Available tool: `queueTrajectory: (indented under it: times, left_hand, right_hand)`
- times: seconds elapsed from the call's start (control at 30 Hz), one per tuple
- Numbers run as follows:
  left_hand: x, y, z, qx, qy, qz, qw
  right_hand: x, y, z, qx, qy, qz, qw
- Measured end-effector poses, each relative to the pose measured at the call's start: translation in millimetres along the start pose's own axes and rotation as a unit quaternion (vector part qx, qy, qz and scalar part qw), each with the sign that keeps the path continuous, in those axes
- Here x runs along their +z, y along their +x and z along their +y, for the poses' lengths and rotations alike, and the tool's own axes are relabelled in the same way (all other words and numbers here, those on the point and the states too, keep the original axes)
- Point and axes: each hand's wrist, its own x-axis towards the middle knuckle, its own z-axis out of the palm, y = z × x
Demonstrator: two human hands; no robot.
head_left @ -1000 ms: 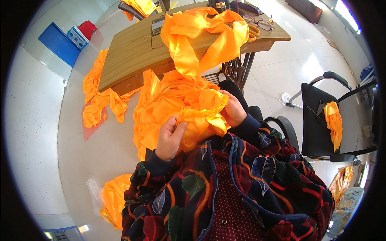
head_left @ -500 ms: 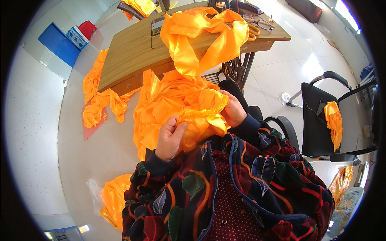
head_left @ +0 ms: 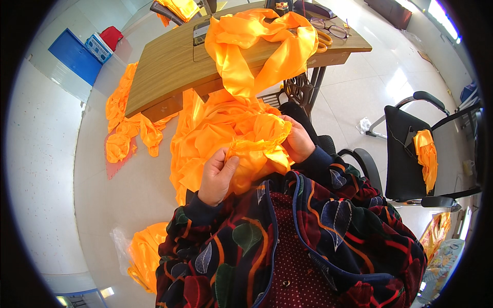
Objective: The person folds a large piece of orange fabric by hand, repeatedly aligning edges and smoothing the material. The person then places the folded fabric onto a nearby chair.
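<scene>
A large heap of shiny orange-yellow satin fabric (head_left: pixel 210 133) spreads over my lap, and a length of it runs up onto the wooden sewing table. My left hand (head_left: pixel 217 177) pinches a frayed edge of the fabric between thumb and fingers. Further right, my right hand (head_left: pixel 298 141) grips the same edge, with its fingertips partly hidden by the cloth. Between the two hands the edge is stretched in a loose curve, with loose threads along it.
The wooden table (head_left: pixel 164 66) stands ahead, with yellow-handled scissors (head_left: pixel 323 41) and eyeglasses (head_left: pixel 336 31) at its right. More orange fabric (head_left: pixel 149 251) lies on the floor at left. A black armchair (head_left: pixel 408 154) holding orange cloth (head_left: pixel 426 156) stands at right.
</scene>
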Motion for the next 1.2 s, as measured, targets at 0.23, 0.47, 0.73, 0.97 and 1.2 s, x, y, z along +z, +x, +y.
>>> queueTrajectory:
  times: [0.23, 0.47, 0.73, 0.97, 1.2]
  left_hand:
    - [0.2, 0.3, -0.3, 0.000, -0.002, -0.001, 1.000]
    - [-0.3, 0.6, 0.0, -0.006, 0.001, -0.003, 1.000]
    - [12.0, -6.1, -1.9, 0.145, 0.296, 0.053, 0.942]
    - [2.8, 0.2, -6.0, 0.048, 0.019, 0.135, 0.990]
    - [-31.2, 6.3, 59.9, 0.054, -0.095, 0.049, 0.993]
  right_hand:
    - [3.7, -0.1, -0.2, 0.001, 0.000, 0.034, 0.999]
    - [3.9, -0.3, 0.3, -0.003, -0.003, 0.035, 0.999]
    - [6.2, -2.4, 0.3, -0.001, -0.022, 0.041, 0.999]
    - [-6.7, 4.1, -6.1, -0.023, -0.192, 0.079, 0.978]
    - [8.5, 7.3, -14.4, -0.389, -0.705, -0.069, 0.589]
